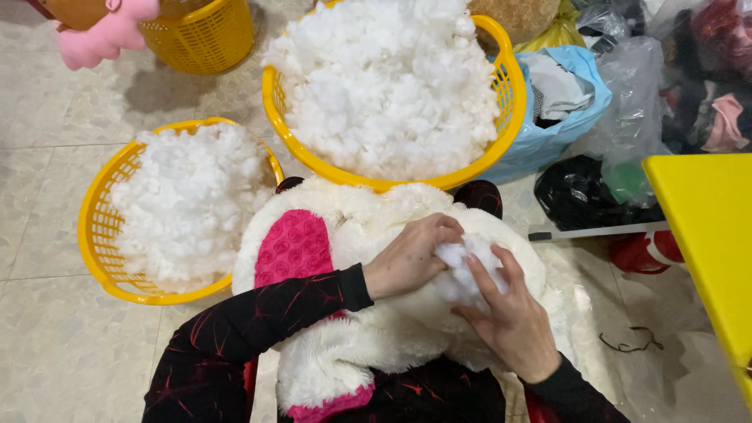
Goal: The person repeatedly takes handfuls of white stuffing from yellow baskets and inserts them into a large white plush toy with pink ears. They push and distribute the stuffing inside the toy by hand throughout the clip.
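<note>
Nearest the camera, two black sleeves with thin red streaks [258, 321], reaching in from the bottom edge over a large cream plush toy [368, 211] lying across the lap, one pink-lined ear [294, 249] turned up on the left side. Left hand [411, 254] curled, fingertips pinched closed on a wad of white stuffing [464, 276] at the toy's middle. Right hand [513, 321] just beside it, fingers spread and pressed against the same wad from the right, cupping rather than clenching, thumb side hidden under the fluff. Wad sitting on the toy's fur between both hands, touching each. A little further out on the left, a yellow mesh basket [98, 235] on the tiled floor [55, 345], filled with loose white fibre. Directly beyond the toy, a second, larger yellow basket [509, 94] heaped high with the same fibre, its rim touching the toy's top edge. To the right, the corner of a yellow table [705, 227], with a black bag [580, 196] and a blue plastic bag [564, 117] beside the big basket. Farthest off, top left, a third yellow basket [204, 35] and part of a pink plush figure [106, 35]
</note>
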